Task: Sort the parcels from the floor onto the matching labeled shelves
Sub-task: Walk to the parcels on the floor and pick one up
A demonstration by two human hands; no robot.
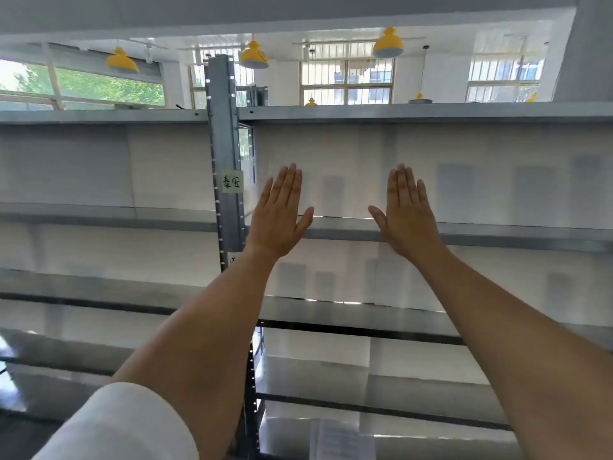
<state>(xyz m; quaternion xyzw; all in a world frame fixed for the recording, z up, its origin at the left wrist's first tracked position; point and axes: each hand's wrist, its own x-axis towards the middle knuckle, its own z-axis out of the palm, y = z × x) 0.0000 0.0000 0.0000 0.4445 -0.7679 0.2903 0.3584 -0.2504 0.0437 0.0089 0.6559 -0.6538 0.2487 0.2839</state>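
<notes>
Both my arms are stretched out toward a grey metal shelving rack [431, 232]. My left hand [280, 215] is flat with fingers together and thumb out, held in front of the second shelf, holding nothing. My right hand [406, 212] mirrors it a little to the right, also flat and holding nothing. A green handwritten label [232, 181] is stuck on the rack's upright post [223, 127], just left of my left hand. A white parcel with a printed sheet [341, 441] lies on a low shelf at the bottom. No parcel is in either hand.
The rack has several shelf levels backed by translucent white panels, with dim shapes showing through them. Yellow pendant lamps [254, 56] hang from the ceiling beyond the top shelf, before barred windows. A second rack bay [99, 215] extends to the left.
</notes>
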